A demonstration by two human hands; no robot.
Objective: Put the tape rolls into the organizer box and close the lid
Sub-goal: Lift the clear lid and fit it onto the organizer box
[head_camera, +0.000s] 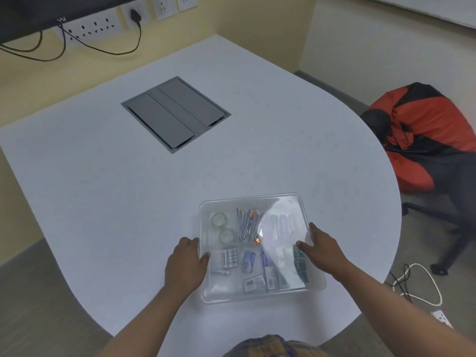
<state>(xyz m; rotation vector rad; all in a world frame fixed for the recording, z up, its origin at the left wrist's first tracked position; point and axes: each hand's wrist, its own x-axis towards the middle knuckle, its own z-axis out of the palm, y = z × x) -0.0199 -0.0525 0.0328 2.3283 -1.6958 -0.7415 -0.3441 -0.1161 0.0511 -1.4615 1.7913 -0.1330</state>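
A clear plastic organizer box [257,296] sits on the white table near me, with its clear lid [280,202] lying on top. Through the lid I see two clear tape rolls [219,219] in the far left compartment, one behind the other. My left hand [186,264] grips the box's left edge, thumb on the lid. My right hand [320,247] holds the right edge, thumb pressed on the lid. Pens, batteries, a stapler and small packets fill the other compartments.
A grey cable hatch [176,113] is set into the white table [103,189] further away. A chair with a red and black bag [422,135] stands at the right. Cables [414,287] lie on the floor at the right; wall sockets are behind the table.
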